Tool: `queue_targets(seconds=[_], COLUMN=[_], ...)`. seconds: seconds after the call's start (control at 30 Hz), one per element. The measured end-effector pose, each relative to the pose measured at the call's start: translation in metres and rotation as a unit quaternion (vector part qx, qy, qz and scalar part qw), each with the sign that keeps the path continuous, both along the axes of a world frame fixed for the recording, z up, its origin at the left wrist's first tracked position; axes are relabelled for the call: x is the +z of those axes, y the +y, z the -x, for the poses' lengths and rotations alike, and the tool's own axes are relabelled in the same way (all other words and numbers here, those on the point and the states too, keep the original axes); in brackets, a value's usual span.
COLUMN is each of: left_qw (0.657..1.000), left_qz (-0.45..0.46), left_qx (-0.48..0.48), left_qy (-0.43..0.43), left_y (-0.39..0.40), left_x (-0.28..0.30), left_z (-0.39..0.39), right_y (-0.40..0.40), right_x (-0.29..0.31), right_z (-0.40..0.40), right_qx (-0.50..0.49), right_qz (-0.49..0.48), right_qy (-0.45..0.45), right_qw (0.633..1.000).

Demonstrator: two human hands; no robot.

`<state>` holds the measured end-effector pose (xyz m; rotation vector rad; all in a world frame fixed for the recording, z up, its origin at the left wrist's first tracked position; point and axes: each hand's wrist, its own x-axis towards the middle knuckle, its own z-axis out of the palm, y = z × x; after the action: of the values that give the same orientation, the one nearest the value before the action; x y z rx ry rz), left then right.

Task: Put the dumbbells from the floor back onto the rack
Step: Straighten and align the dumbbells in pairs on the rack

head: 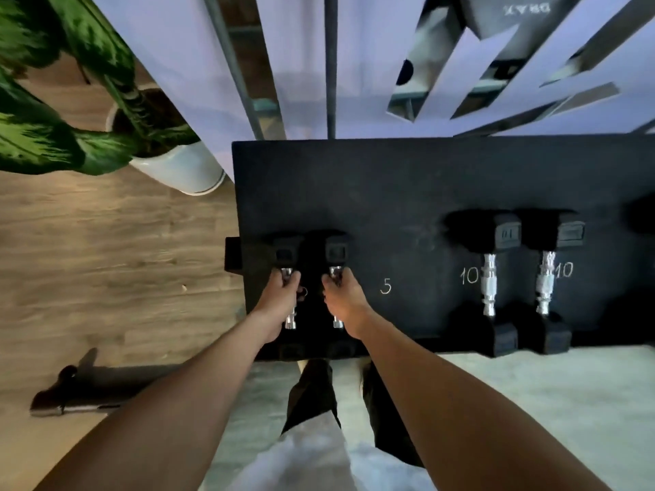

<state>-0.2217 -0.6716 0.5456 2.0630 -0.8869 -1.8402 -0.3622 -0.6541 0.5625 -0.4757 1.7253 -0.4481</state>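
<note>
- The left hand [281, 295] is wrapped tight round the chrome handle of the left dumbbell [287, 258]; the right hand [342, 295] is clenched the same way on the right dumbbell [335, 251].
- Both dumbbells sit at the rack's [390, 186] left end, by the chalked "5" [385, 286].
- Likely light, rigid, with smooth metal handles, so mid-handle is the best hold.
- Two "10" dumbbells [489, 285] rest further right.

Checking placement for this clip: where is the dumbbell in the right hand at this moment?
In the head view, the right hand grips its dumbbell at the black rack's left end, between the left hand's dumbbell and the chalked 5.
</note>
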Motion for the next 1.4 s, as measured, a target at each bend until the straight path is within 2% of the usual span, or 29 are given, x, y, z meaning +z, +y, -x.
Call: queue_targets(seconds=[0.2, 0.37, 0.73, 0.8, 0.93, 1.07, 1.17, 1.3, 1.4], left_qw=[0.999, 0.998, 0.996, 0.996, 0.99, 0.971, 0.974, 0.979, 0.98], left_qz=[0.012, 0.01, -0.023, -0.03, 0.016, 0.108, 0.145, 0.122, 0.095], left_qx=[-0.021, -0.035, -0.081, -0.089, -0.098, -0.048, -0.071, -0.133, -0.164], left_qy=[0.025, 0.044, 0.014, -0.004, -0.105, -0.206, -0.16, -0.091, -0.063], left_y=[-0.001, 0.0, 0.002, 0.002, 0.014, 0.042, 0.06, 0.071, 0.07], left_x=[-0.001, -0.001, 0.0, 0.007, 0.026, 0.053, 0.065, 0.063, 0.055], left_z=[0.035, 0.053, 0.052, 0.055, 0.059, 0.069, 0.1, 0.163, 0.221], right_y=[-0.003, 0.0, 0.004, 0.009, 0.038, 0.074, 0.085, 0.083, 0.082], right_x=[0.004, 0.003, -0.009, -0.004, 0.018, 0.045, 0.064, 0.081, 0.08], right_z=[0.017, 0.038, 0.035, 0.034, 0.043, 0.099, 0.161, 0.249, 0.308], right_qx=[0.007, 0.025, 0.055, 0.086, 0.112, 0.074, 0.003, -0.089, -0.111], right_qz=[-0.004, -0.01, 0.0, 0.003, 0.019, 0.036, 0.065, 0.113, 0.138], right_qy=[0.063, 0.069, 0.08, 0.092, 0.123, 0.144, 0.192, 0.257, 0.284], right_qw=[0.998, 0.997, 0.995, 0.992, 0.986, 0.986, 0.979, 0.956, 0.942])
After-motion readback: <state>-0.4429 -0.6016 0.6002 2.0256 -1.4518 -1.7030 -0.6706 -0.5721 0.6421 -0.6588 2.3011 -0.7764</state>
